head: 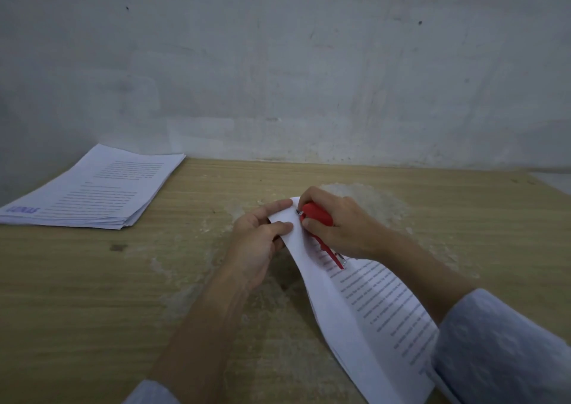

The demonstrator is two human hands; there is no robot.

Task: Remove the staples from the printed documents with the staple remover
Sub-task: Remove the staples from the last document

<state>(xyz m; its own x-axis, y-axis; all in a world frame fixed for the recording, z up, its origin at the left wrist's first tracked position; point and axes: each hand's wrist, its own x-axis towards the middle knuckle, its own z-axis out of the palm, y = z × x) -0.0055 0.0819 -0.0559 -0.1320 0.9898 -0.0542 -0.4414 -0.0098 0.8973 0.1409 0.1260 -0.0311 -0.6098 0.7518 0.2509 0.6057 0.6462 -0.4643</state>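
Because the wooden table (pixel 432 206) carries everything, it comes first: a worn top that runs back to a grey wall (pixel 278 64). At its far left corner lies a stack of printed documents (pixel 89 190), flat and squared, well apart from the hands. Judging by its thickness, that pile would be heavy enough to stay put but would slide and fan if pushed from one side.

Nearer the middle of the table, a stapled document (pixel 370 304) is lifted at its far corner and droops in a long curve down toward the near right edge. It looks light and limp; gripped only at one end it sags, so the best hold is probably close to the stapled corner, where the sheets are bound and cannot shear or tear as easily.

Pinching that corner is the left hand (pixel 256 243), its thumb on top and its other fingers curled beneath the paper. Opposite it, the right hand (pixel 336 224) is wrapped round the red staple remover (pixel 316 213), whose metal tip meets the corner's edge just beside the left thumb. That tool looks hard and smooth, small enough to twist in the grip. Whether the tip is under a staple is too small to tell.
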